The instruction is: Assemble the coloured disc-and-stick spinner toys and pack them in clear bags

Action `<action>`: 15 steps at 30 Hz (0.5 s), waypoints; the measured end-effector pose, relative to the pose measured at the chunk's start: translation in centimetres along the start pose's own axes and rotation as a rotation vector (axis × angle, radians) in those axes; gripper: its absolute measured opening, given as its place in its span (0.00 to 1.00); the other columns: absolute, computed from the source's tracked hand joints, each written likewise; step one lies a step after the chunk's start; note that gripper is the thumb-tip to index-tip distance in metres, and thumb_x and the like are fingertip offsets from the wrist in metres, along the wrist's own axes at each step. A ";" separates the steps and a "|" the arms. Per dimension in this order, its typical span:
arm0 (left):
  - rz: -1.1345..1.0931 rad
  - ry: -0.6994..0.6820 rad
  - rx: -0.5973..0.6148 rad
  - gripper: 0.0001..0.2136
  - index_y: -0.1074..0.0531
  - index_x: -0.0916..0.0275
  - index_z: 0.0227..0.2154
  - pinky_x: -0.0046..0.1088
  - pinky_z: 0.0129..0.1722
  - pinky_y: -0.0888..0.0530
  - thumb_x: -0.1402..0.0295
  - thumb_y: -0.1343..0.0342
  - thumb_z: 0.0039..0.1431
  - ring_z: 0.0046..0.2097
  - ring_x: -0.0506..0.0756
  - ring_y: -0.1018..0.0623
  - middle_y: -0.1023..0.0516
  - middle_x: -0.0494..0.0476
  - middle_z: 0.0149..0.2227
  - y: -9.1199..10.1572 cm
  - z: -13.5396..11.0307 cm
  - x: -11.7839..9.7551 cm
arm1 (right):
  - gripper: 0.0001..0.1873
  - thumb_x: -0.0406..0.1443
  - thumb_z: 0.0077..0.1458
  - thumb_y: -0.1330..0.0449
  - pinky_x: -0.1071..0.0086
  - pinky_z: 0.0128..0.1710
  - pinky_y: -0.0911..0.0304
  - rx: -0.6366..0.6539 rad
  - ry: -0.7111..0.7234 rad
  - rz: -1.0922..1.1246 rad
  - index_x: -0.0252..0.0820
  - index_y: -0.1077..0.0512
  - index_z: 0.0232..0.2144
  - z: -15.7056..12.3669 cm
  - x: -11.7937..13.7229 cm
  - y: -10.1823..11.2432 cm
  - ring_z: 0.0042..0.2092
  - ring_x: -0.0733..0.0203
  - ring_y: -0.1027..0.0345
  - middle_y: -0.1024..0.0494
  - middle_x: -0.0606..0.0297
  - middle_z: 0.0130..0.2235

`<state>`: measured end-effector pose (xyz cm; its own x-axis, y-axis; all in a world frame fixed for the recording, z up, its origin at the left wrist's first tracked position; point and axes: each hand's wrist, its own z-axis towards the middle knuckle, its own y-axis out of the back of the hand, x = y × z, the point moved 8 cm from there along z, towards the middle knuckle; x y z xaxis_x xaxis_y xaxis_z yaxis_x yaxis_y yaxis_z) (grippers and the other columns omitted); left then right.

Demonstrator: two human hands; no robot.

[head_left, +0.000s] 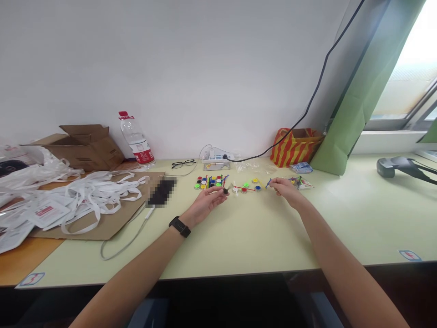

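Note:
My left hand (pixel 202 206), a black watch on its wrist, pinches a small black round piece (pixel 226 191) between thumb and fingers. To the right, my right hand (pixel 287 190) is closed on a small blue plastic stick (pixel 268 183), whose end pokes out past the fingertips. Between the hands lie a red stick (pixel 250 189), a yellow disc (pixel 254 181), a blue disc (pixel 257 188) and a green disc (pixel 246 185). Just beyond my left hand sits a cluster of coloured discs and sticks (pixel 212 181). More small coloured pieces (pixel 299 181) lie beside my right hand, partly hidden by it.
Along the wall stand a cardboard box (pixel 85 148), a large bottle (pixel 138 141), glasses (pixel 183 163), a power strip (pixel 218 156) and a striped bag (pixel 294 148). White strapped bags (pixel 99 200) cover cardboard at left, near a blurred dark device (pixel 161 192). A black headset (pixel 392 166) lies right.

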<state>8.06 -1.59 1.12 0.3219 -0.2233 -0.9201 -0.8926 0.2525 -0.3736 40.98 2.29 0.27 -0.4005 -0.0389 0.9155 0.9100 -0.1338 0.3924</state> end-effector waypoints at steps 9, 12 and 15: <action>0.004 0.021 0.023 0.13 0.23 0.66 0.45 0.29 0.53 0.22 0.70 0.32 0.58 0.44 0.54 0.16 0.17 0.66 0.46 -0.1 0.0 0.4 | 0.09 0.42 0.54 0.37 0.64 0.41 0.31 0.041 -0.102 0.407 0.44 0.31 0.32 -0.2 -0.1 0.2 0.42 0.56 0.27 0.21 0.58 0.37; 0.006 0.028 0.025 0.14 0.23 0.65 0.46 0.29 0.54 0.22 0.70 0.32 0.58 0.45 0.54 0.16 0.17 0.65 0.46 0.1 0.2 0.7 | 0.11 0.41 0.52 0.34 0.63 0.40 0.30 0.095 -0.115 0.539 0.44 0.32 0.31 -0.5 0.1 -0.7 0.35 0.59 0.29 0.26 0.62 0.31; 0.017 0.037 0.018 0.13 0.22 0.65 0.45 0.30 0.54 0.22 0.70 0.32 0.58 0.44 0.54 0.16 0.17 0.64 0.46 0.1 0.2 0.8 | 0.13 0.40 0.49 0.32 0.65 0.34 0.32 0.098 -0.115 0.535 0.44 0.32 0.32 -0.5 0.1 -1.3 0.30 0.62 0.34 0.31 0.66 0.27</action>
<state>8.27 -1.51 0.28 0.2948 -0.2531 -0.9214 -0.8919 0.2732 -0.3604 39.73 1.97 -0.20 0.1297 0.0333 0.9910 0.9912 -0.0322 -0.1287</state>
